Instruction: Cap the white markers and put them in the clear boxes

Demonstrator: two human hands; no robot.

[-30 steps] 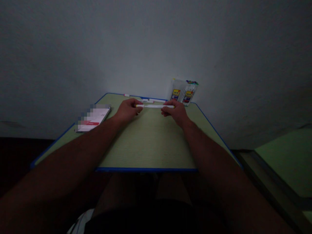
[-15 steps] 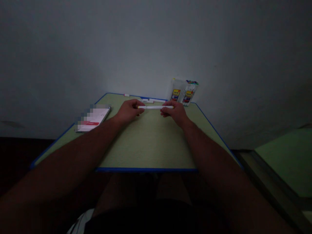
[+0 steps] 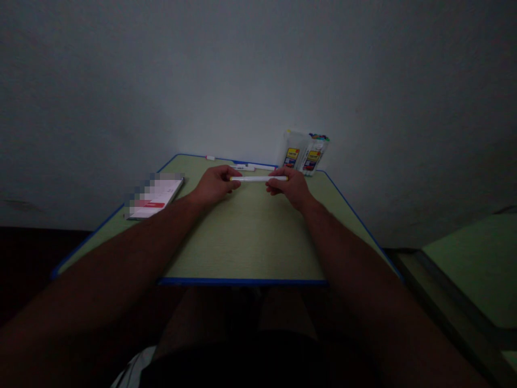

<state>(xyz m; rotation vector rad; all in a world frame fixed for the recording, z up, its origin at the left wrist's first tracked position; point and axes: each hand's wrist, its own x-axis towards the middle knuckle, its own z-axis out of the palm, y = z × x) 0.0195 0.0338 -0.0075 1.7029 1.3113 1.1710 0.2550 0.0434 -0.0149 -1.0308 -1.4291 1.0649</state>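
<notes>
A slim white marker pen (image 3: 255, 179) with yellowish ends is held level above the table, stretched between both hands. My left hand (image 3: 216, 183) pinches its left end between thumb and fingers. On the other end, my right hand (image 3: 290, 186) has its thumb and fingers closed round the barrel. Just behind the pen, a white marker (image 3: 262, 167) and another white marker with printing (image 3: 242, 168) lie near the table's back edge. A small white cap with a pink end (image 3: 210, 158) rests farther left.
The pale green table (image 3: 246, 237) has a blue edge and stands against a grey wall (image 3: 234, 81). Two clear marker packs (image 3: 291, 153) lean at the back right, the right one holding several coloured markers. A tablet or phone (image 3: 157, 196), partly pixelated, lies at the left.
The left end of the marker pen has shifted very slightly right with my left hand. Otherwise both hands keep nearly the same position and grip.
</notes>
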